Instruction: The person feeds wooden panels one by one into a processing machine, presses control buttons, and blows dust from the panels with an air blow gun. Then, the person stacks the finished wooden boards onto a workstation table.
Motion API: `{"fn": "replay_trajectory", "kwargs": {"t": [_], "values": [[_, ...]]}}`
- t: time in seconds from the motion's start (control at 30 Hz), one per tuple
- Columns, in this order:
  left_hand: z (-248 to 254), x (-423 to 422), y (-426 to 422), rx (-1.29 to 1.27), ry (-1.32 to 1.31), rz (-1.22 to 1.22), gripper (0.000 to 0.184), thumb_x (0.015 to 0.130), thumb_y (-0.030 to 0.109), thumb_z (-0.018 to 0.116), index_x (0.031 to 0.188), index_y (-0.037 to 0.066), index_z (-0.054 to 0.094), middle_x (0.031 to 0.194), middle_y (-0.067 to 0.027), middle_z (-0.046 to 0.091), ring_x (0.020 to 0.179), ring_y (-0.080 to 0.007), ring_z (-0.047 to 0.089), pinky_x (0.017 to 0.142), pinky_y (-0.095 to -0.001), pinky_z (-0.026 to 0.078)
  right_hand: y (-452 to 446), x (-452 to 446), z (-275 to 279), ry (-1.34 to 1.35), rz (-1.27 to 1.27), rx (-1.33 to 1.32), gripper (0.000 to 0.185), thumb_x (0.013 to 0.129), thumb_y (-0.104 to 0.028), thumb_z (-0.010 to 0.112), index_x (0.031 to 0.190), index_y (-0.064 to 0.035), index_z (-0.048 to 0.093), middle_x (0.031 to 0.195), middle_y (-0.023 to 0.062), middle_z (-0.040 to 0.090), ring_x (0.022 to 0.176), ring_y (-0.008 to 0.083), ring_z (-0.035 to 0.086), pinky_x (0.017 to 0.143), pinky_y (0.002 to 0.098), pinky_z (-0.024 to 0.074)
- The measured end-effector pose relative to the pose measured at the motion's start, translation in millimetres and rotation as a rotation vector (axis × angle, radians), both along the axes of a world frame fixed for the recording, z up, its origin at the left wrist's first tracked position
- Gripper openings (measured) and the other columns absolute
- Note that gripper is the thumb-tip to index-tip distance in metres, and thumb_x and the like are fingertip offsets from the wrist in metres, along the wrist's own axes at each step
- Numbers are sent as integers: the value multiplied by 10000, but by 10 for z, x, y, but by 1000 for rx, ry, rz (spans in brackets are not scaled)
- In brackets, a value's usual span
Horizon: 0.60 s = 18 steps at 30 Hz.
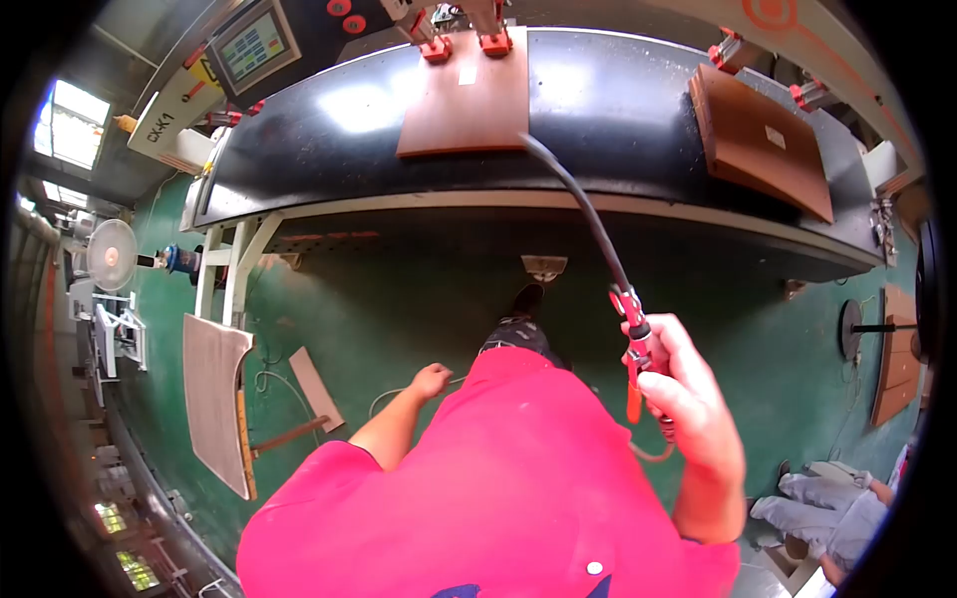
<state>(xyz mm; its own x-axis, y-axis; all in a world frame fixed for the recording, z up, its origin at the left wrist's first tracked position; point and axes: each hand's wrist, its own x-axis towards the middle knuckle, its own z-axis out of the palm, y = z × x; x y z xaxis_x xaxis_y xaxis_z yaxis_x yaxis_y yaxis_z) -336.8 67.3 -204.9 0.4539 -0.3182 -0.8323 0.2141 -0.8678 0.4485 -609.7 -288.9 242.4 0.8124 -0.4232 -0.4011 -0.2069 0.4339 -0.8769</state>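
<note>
My right hand (688,394) is wrapped round a red air blow gun (638,344) with an orange lever. Its long dark nozzle tube (595,224) curves up and away, its tip overlapping the near right corner of a brown panel (464,110) on the black table. Low at my side, my left hand (432,381) hangs with its fingers curled; nothing shows in it. A thin hose (384,401) passes close to that hand, apparently behind it. Red clamps (493,44) stand over the panel's far edge, and a small white label (467,76) lies on its face.
Stacked brown panels (763,145) rest at the table's right. A control screen (254,50) is at upper left. Below the table sits a foot pedal (544,267). A curved board (217,399) stands at left, a fan (112,254) beyond. Another person (832,513) is at lower right.
</note>
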Motion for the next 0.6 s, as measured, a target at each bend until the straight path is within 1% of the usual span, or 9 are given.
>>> {"fn": "replay_trajectory", "kwargs": {"t": [0.03, 0.07, 0.1, 0.17, 0.27, 0.37, 0.5, 0.53, 0.6], "values": [[-90, -128, 40, -60, 18, 5, 271, 906, 295, 620, 1007, 47, 661, 857, -73, 669, 714, -174, 624, 616, -329, 518, 80, 46, 262, -80, 49, 12, 483, 847, -131, 627, 1267, 17, 440, 989, 67, 525, 926, 145, 525, 852, 305, 467], [230, -236, -95, -53, 16, -112, 322, 898, 319, 631, 1041, 33, 669, 932, -95, 691, 811, -191, 646, 720, -335, 537, 160, 64, 465, -133, 108, -20, 473, 845, -127, 627, 1256, 20, 443, 991, 73, 528, 926, 153, 529, 849, 309, 470], [-414, -155, 166, -67, 113, -317, 294, 955, 286, 605, 1126, 51, 653, 1030, -97, 682, 932, -194, 647, 833, -330, 531, 271, 74, 608, -181, 176, -92, 464, 843, -122, 626, 1246, 22, 446, 992, 79, 532, 927, 161, 533, 846, 314, 473], [-1402, -210, 611, -206, -263, -340, 341, 932, 312, 599, 1120, 33, 649, 999, -102, 696, 853, -215, 656, 784, -356, 529, 457, 120, 819, -278, 285, -288, 446, 838, -113, 625, 1224, 26, 452, 996, 91, 539, 928, 176, 541, 840, 322, 479], [-517, -136, 304, -44, -11, -121, 298, 934, 302, 594, 1081, 48, 644, 944, -84, 681, 783, -196, 640, 689, -342, 506, 735, 276, 945, -359, 387, -587, 418, 831, -99, 624, 1193, 33, 462, 1001, 109, 549, 929, 200, 553, 830, 336, 488], [-208, -40, 184, -11, 24, -21, 258, 937, 292, 588, 1042, 63, 639, 890, -66, 665, 712, -177, 625, 593, -328, 482, 984, 446, 1035, -390, 431, -815, 390, 824, -86, 623, 1161, 40, 471, 1007, 126, 559, 931, 223, 565, 821, 349, 497], [-221, 240, 305, -8, -8, -10, 235, 927, 272, 578, 1032, 71, 638, 874, -56, 653, 693, -175, 611, 569, -321, 471, 1155, 667, 1108, -386, 450, -1017, 353, 815, -67, 621, 1119, 49, 483, 1014, 150, 572, 933, 254, 582, 808, 366, 509], [-248, 303, 367, 3, 1, 3, 231, 923, 255, 581, 1049, 69, 634, 908, -67, 652, 742, -188, 614, 611, -337, 479, 1170, 710, 1125, -383, 450, -1056, 344, 813, -63, 620, 1108, 52, 486, 1015, 156, 575, 934, 261, 586, 805, 371, 512], [41, 382, 247, 24, 24, 5, 232, 916, 219, 586, 1084, 64, 628, 978, -91, 650, 842, -213, 620, 696, -369, 495, 1210, 789, 1140, -372, 438, -1114, 326, 808, -54, 619, 1087, 56, 492, 1019, 168, 582, 935, 277, 594, 798, 380, 518]]}}
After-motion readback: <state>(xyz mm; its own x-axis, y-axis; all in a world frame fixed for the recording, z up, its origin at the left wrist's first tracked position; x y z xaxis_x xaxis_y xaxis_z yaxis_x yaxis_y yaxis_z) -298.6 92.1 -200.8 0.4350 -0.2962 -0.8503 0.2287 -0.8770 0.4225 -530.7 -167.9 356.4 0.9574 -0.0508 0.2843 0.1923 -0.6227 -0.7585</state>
